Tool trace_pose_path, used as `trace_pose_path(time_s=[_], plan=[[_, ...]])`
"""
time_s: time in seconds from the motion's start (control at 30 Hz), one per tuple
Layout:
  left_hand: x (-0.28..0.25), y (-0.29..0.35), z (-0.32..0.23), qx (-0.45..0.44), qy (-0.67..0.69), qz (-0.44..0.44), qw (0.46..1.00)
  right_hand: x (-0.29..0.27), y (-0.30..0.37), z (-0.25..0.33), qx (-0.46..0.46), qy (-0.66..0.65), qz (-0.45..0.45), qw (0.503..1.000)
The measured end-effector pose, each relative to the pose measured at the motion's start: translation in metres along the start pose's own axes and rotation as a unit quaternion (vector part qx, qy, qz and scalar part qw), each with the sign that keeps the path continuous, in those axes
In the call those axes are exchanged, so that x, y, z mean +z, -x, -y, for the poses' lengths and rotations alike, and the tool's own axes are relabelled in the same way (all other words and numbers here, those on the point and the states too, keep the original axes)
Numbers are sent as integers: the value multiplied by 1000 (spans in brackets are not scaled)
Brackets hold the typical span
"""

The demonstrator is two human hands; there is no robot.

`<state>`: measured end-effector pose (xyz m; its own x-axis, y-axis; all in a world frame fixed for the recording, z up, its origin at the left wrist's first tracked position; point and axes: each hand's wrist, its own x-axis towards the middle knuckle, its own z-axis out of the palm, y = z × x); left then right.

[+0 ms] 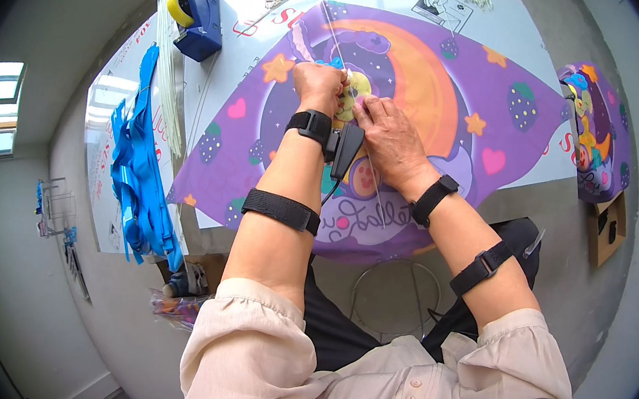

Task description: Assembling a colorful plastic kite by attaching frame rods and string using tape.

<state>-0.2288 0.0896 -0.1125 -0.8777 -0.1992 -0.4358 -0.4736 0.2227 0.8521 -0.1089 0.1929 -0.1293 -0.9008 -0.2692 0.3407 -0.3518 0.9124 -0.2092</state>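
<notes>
A purple kite sail (317, 226), a wide pointed sheet of printed fabric with an orange moon, stars, hearts and strawberries, lies spread in front of me. Along its middle runs a thin pale rod (376, 190), passing under or between my hands. My left hand (318, 86) is closed in a fist over the print's centre; what its fingers grip is hidden. Close beside it, my right hand (390, 135) has thumb and fingertips pinched together at the rod. A bit of blue (335, 62) shows just beyond the left fist.
The white table (234, 11) carries a blue tape dispenser (200, 23) with yellow tape, bundled pale rods (168, 98) and blue straps (135, 172) at left. More printed fabric (595, 135) hangs at right above a cardboard box (607, 230). A round stool (395, 293) stands below.
</notes>
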Motion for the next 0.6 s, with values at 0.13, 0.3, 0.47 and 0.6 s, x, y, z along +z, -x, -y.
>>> trace_pose_path(time_s=[0.13,0.3,0.47,0.6], plan=[[2,-7,6,24,11,-11,1000,1,0,0,1,0,-12,1000],[3,-22,7,16,-82,-31,996,2,-1,0,1,4,11,1000],[9,-23,0,-15,-151,-45,987,3,1,-2,3,-7,6,1000],[12,-20,-7,-32,-129,-36,990,0,1,-2,13,-27,18,999]])
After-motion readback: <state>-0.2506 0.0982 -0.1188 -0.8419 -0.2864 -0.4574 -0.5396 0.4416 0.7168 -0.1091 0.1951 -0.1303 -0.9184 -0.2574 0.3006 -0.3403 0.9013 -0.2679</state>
